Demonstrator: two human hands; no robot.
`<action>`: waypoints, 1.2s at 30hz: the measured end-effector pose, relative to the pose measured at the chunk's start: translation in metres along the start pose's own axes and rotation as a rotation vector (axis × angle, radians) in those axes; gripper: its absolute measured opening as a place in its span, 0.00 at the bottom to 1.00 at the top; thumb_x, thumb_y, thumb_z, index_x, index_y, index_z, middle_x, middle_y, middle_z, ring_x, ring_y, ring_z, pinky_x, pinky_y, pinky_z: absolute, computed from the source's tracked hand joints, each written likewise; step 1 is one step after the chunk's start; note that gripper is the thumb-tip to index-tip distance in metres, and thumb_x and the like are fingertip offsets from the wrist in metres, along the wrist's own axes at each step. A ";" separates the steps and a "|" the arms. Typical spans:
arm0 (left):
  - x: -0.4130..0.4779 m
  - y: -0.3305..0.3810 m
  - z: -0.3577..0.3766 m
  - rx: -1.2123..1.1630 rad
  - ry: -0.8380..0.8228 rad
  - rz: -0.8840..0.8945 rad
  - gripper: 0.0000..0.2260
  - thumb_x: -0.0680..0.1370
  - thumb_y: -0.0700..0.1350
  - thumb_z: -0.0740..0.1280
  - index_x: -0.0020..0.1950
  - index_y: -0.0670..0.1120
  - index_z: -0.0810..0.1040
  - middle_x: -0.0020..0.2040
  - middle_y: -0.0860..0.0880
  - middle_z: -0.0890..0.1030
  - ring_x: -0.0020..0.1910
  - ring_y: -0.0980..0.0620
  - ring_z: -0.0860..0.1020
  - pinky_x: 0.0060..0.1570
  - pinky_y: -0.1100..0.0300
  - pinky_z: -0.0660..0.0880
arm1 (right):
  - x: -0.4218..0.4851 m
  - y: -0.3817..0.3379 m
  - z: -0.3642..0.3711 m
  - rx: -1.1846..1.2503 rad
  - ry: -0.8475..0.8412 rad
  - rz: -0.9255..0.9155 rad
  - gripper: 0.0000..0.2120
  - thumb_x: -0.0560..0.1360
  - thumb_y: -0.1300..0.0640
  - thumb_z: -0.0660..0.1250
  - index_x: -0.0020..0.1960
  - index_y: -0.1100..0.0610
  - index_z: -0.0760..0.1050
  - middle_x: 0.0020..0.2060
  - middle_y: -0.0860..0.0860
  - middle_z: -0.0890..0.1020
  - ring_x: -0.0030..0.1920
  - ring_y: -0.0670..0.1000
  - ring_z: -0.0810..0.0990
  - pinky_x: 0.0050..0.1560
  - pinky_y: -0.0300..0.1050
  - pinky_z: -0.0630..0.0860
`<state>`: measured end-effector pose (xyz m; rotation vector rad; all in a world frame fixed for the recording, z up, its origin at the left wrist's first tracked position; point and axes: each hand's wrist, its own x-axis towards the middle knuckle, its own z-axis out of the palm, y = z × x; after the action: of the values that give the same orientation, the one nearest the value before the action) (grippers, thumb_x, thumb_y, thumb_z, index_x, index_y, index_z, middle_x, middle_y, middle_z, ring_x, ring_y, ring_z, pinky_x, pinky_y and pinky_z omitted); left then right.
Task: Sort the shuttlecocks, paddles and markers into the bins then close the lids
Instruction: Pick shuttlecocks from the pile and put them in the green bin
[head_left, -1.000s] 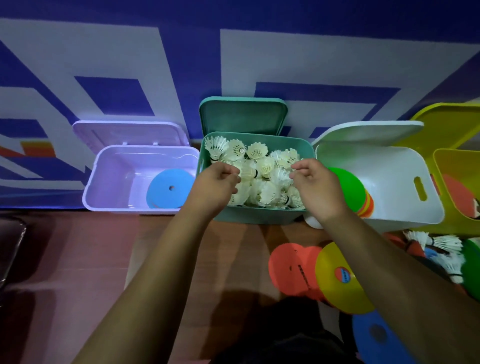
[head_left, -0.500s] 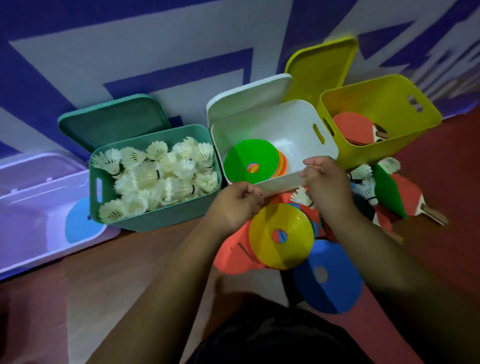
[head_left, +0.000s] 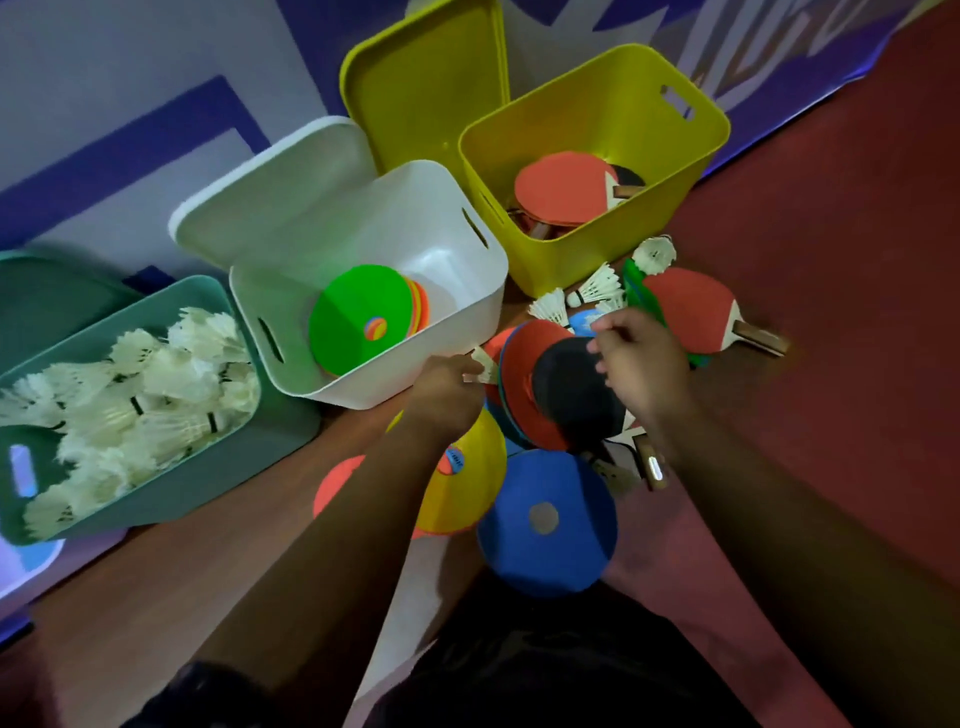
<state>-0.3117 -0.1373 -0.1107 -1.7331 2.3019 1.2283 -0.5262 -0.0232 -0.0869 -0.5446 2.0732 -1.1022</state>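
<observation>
White and light, a shuttlecock (head_left: 483, 366) sits pinched in the grip of our left hand (head_left: 447, 387), just at the white bin's (head_left: 358, 395) front right corner. We should carry it left past the white bin to the green bin (head_left: 171, 493), pinching gently so its skirt keeps shape. Our right hand (head_left: 641, 364) hovers right of the white bin over the paddles (head_left: 566, 395), fingers curled; whether it holds anything we cannot tell.

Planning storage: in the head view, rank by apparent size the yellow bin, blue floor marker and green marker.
1. yellow bin
2. blue marker and green marker, unranked: blue looks bigger but lies nearer the camera.
</observation>
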 end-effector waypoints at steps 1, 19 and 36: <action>0.009 -0.001 0.005 0.023 0.005 -0.010 0.13 0.75 0.41 0.69 0.58 0.42 0.87 0.59 0.39 0.85 0.62 0.40 0.81 0.65 0.55 0.75 | 0.005 0.001 -0.007 -0.017 -0.016 0.006 0.08 0.82 0.57 0.62 0.54 0.48 0.80 0.46 0.48 0.87 0.40 0.48 0.82 0.45 0.49 0.79; 0.001 0.018 0.012 0.024 0.223 -0.095 0.11 0.79 0.41 0.70 0.60 0.48 0.85 0.59 0.45 0.85 0.59 0.45 0.81 0.56 0.62 0.70 | 0.116 0.020 -0.021 -0.634 -0.270 -0.052 0.32 0.75 0.61 0.62 0.78 0.44 0.69 0.49 0.59 0.86 0.45 0.61 0.86 0.44 0.59 0.86; -0.076 0.016 -0.034 -0.459 0.443 -0.125 0.10 0.82 0.40 0.65 0.53 0.51 0.84 0.49 0.54 0.86 0.46 0.53 0.83 0.42 0.54 0.82 | 0.082 -0.017 0.003 -0.869 -0.250 -0.212 0.09 0.78 0.55 0.68 0.57 0.55 0.79 0.55 0.59 0.84 0.55 0.63 0.83 0.48 0.47 0.75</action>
<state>-0.2810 -0.0944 -0.0451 -2.4838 2.1764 1.5776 -0.5768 -0.0870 -0.1056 -1.2636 2.2273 -0.1505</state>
